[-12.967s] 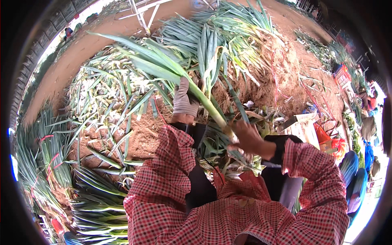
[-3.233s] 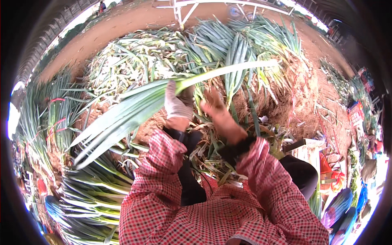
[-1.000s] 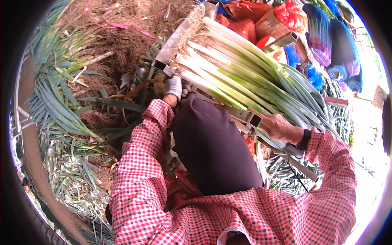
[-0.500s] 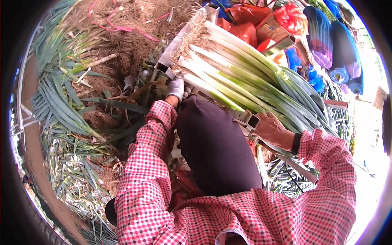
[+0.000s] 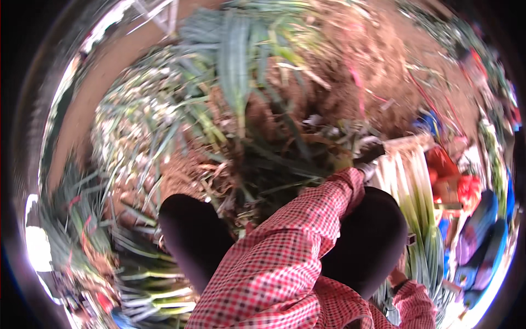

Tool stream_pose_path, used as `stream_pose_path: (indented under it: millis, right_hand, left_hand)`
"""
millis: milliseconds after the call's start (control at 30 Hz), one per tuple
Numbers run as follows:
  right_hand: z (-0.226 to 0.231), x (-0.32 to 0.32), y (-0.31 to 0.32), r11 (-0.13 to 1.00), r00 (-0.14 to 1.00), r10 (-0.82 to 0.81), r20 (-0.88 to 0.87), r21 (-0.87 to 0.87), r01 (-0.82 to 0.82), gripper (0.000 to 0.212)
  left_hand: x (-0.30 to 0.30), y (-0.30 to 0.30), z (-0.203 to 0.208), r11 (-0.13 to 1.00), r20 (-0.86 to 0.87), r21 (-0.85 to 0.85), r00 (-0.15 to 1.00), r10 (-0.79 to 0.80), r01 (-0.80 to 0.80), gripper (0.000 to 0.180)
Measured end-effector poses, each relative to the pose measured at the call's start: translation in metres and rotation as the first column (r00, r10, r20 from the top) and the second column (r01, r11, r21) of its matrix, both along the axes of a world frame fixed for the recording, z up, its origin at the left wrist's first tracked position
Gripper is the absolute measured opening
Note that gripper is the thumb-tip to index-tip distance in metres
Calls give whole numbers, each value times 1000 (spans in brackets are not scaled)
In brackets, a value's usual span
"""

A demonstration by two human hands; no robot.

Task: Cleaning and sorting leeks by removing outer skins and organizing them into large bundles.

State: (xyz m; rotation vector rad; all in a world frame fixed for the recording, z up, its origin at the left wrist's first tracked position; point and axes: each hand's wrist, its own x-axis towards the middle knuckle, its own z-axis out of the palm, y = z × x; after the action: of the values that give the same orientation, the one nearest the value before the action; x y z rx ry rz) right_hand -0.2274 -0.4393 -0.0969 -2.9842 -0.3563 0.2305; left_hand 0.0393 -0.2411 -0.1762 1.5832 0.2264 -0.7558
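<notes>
A bundle of leeks (image 5: 412, 189), white stalks and green leaves, lies on a metal rack on my right, its root ends pointing away from me. My left hand (image 5: 368, 166), in a grey glove, is at the rack's near corner beside the root ends; its fingers are smeared by motion. Beyond my right knee, my bare right hand (image 5: 398, 276) is next to the bundle's green leaves. The knee and sleeve cover much of that hand, so its fingers do not show.
Loose leeks (image 5: 235, 66) lie at the far middle, beside a brown heap of roots (image 5: 350, 71). Trimmed leaf scraps (image 5: 137, 120) cover the ground to the left. More leeks (image 5: 153, 290) lie at the near left. Red plastic bags (image 5: 468, 192) and blue rolls (image 5: 482, 247) stand at the right.
The view has swung to the left, so the rack, leeks and both hands now appear further right. My left hand stays by the root ends, my right by the leaves.
</notes>
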Motion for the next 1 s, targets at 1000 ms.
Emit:
stream_pose_path:
  millis: [1000]
  right_hand:
    - [-21, 250, 388, 322, 790, 229, -569, 810, 490, 14]
  left_hand:
    - [-18, 342, -33, 655, 158, 605, 875, 457, -452, 53]
